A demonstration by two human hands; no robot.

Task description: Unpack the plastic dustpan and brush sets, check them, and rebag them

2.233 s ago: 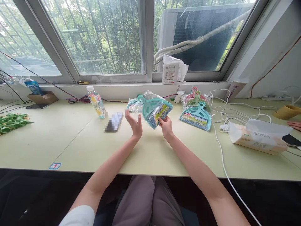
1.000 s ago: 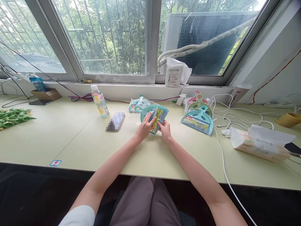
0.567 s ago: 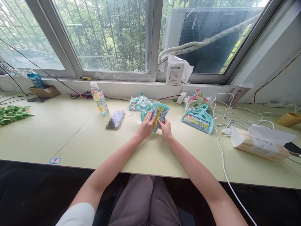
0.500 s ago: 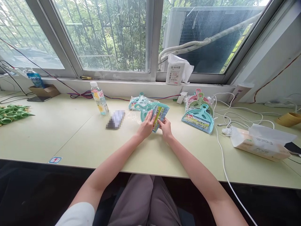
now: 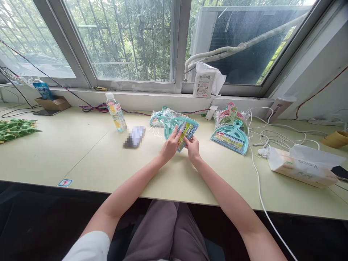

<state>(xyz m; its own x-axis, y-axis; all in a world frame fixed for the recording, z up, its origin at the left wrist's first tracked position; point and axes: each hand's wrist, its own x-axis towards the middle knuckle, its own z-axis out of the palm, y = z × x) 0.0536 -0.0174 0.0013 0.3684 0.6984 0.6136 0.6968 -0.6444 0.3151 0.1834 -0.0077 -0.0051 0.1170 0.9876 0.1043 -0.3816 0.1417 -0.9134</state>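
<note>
Between my hands is a teal mini dustpan and brush set (image 5: 190, 127), tilted, with a yellow-green label on its face and clear film trailing at its left. My right hand (image 5: 193, 148) grips its lower right edge, thumb on the label and fingers behind. On the left part of the set, my left hand (image 5: 170, 146) is closed around the side, fingers over the front. Behind it lies another wrapped teal set (image 5: 157, 117). To the right rest several similar sets in film, with a teal one (image 5: 231, 139) in front of a green and a pink one.
A drink bottle (image 5: 116, 112) and a blurred-out object (image 5: 135, 137) stand left of my hands. At the right are white cables (image 5: 285, 134) and a tissue pack (image 5: 304, 165). Green plastic pieces (image 5: 17, 130) lie far left. A box (image 5: 203, 85) sits on the windowsill.
The set in my hands has turned slightly and shifted a little to the right, and more of its face shows. Both hands keep their hold; the whole view has moved slightly.
</note>
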